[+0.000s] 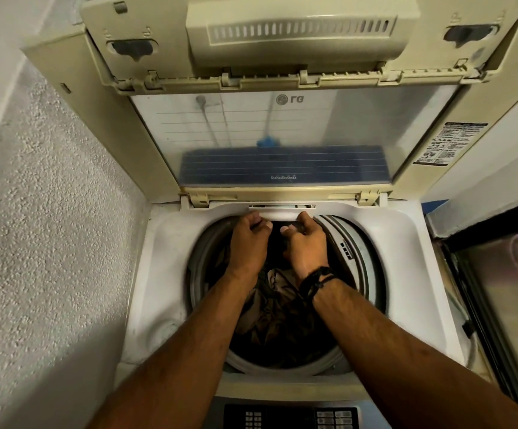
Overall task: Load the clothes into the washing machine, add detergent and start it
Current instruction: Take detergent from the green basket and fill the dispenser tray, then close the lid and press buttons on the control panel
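Observation:
The top-loading washing machine (164,274) stands open, its glass lid (282,134) folded up against the back. Dark brown and black clothes (276,320) lie in the drum (366,264). Both of my arms reach across the drum to its far rim. My left hand (250,239) and my right hand (305,243) sit side by side there, fingers curled onto the white drawer lip (277,215) at the back edge of the opening. A black band circles my right wrist. No detergent container is in view.
The control panel (291,416) with its buttons lies at the near edge, partly under my arms. A rough white wall (50,212) closes the left side. A shiny metal surface (505,298) stands close on the right.

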